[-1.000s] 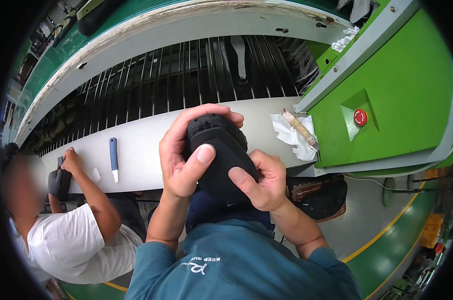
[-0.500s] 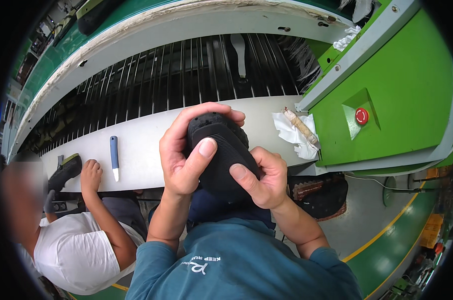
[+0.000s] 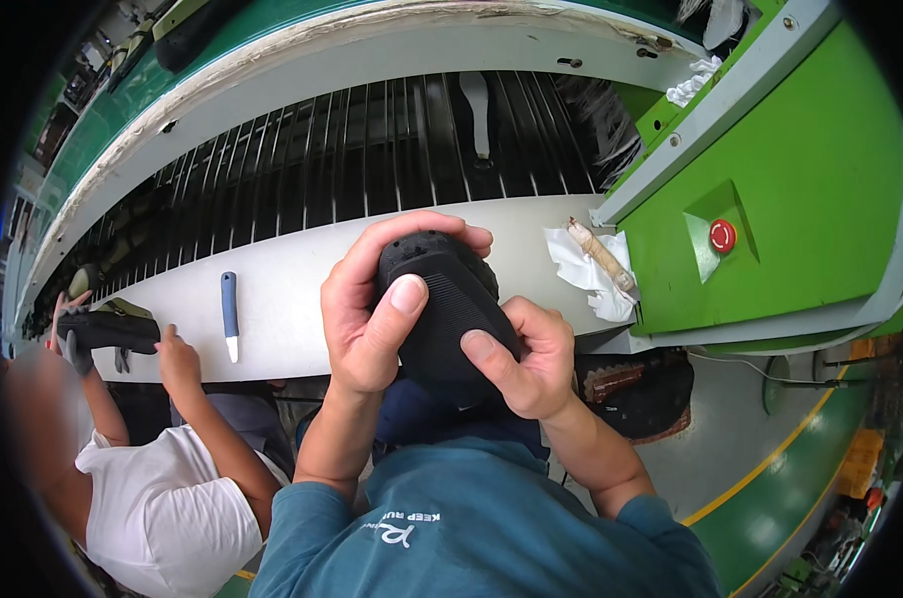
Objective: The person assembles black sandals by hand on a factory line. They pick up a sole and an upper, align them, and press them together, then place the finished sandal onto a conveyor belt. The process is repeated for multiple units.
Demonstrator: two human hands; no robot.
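Black and ribbed, the shoe sole sits between our two hands, held up in front of our chest just over the near edge of the white conveyor ledge. Our left hand wraps around its left side and toe end, fingers curled over the top and the thumb pressed flat on the grooved face. Our right hand grips the lower right part of it, thumb set on the tread and the other fingers folded behind, so both hands are closed firmly on the same piece. Beyond the sole the ledge runs left to right, and behind it lies the dark slatted belt of the line. On the ledge to our left rests a small tool with a blue handle, well apart from our hands. To our right, near the green machine housing with its red round button, a crumpled white cloth lies with a tan stick-like object on it. At far left a co-worker in a white shirt holds another black piece at the ledge.
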